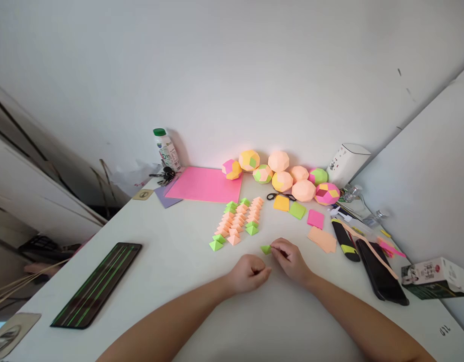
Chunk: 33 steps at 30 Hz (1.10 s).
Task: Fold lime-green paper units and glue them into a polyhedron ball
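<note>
The right hand [290, 257] pinched a green paper piece [265, 250] between the table's [171, 261] left and right edges; the left hand [247, 274] curled its fingers in. Folding seemed underway, needing gentle pressing next.

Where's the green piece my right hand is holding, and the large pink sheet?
Held green piece [265, 250]: head view, its uncovered left side.
Large pink sheet [204, 184]: head view, the middle of its surface.

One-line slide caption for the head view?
Right hand pinches a folded green paper piece beside the curled left hand, near rows of peach and green folded pieces.
</note>
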Available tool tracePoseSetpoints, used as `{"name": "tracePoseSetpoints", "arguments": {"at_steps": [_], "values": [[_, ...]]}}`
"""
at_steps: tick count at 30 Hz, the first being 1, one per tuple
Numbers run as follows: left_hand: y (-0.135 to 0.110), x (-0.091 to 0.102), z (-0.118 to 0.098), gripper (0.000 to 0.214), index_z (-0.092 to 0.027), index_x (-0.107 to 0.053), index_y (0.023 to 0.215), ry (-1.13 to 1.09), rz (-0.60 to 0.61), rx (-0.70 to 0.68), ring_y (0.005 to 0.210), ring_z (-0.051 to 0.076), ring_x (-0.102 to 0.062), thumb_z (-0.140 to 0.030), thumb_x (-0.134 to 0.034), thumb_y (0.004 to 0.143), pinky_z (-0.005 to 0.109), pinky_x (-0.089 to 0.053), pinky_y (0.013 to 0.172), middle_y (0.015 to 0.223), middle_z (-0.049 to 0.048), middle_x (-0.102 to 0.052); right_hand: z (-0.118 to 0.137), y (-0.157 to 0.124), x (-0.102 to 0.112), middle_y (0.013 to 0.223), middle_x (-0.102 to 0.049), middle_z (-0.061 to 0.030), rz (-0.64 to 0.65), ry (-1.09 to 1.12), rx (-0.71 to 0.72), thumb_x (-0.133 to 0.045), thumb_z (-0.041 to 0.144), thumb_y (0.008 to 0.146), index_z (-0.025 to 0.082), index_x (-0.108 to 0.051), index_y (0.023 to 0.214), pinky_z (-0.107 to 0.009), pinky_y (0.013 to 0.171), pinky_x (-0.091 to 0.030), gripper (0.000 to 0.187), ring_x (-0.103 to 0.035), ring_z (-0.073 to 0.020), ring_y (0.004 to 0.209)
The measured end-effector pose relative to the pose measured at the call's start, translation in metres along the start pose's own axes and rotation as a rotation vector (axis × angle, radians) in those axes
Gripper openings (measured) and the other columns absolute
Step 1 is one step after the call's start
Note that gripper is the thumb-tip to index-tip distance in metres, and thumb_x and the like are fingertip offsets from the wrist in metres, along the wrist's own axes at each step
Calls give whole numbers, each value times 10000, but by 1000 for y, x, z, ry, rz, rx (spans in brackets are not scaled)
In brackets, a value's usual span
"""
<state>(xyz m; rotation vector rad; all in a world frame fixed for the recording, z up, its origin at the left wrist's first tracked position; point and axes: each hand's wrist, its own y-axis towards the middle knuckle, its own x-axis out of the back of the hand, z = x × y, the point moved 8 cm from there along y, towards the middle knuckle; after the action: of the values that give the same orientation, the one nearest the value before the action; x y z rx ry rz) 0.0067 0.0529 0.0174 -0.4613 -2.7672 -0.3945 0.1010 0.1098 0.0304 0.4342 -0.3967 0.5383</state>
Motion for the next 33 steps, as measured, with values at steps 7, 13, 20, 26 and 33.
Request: {"name": "tracePoseSetpoints", "arguments": {"at_steps": [7, 13, 20, 26, 33], "values": [[-13, -32, -14, 359, -177, -348, 418, 603, 151, -330, 402, 101, -222, -249, -473, 746, 277, -149, 451, 382, -9, -411, -11, 1, -6, 735, -644, -38, 51, -16, -126, -550, 321, 831, 182, -665, 807, -290, 631, -470, 182, -573, -166, 675], [-12, -29, -15, 337, -183, -481, 434, 679, 123, -322, 399, 106, -365, -250, -516, 762, 268, -185, 445, 443, 5, -528, -17, 8, -9, 621, -592, -2, -23, -20, -255, -578, 348, 788, 177, -623, 726, -280, 570, -452, 187, -529, -148, 582], [-14, -28, -19, 374, -171, -446, 433, 652, 83, -371, 388, 95, -360, -260, -528, 786, 272, -166, 430, 430, -5, -486, -14, 34, -29, 597, -609, 1, -79, -105, -223, -519, 337, 807, 175, -624, 741, -270, 563, -458, 203, -551, -147, 562], [-13, -30, -18, 321, -171, -454, 455, 684, 72, -403, 397, 106, -375, -247, -525, 759, 278, -200, 428, 445, 6, -501, -9, 46, -34, 605, -615, 0, -84, -178, -164, -534, 308, 793, 178, -628, 702, -282, 608, -458, 185, -561, -157, 589], [-36, -62, -50, 543, -150, -573, 1149, 754, 295, -604, 1145, 326, -478, -544, -460, 793, 500, -333, 955, 1252, 144, -560, -4, 41, -19, 839, -631, -62, -92, -253, -70, -504, 292, 824, 172, -611, 866, -277, 594, -491, 166, -583, -169, 709]]}}
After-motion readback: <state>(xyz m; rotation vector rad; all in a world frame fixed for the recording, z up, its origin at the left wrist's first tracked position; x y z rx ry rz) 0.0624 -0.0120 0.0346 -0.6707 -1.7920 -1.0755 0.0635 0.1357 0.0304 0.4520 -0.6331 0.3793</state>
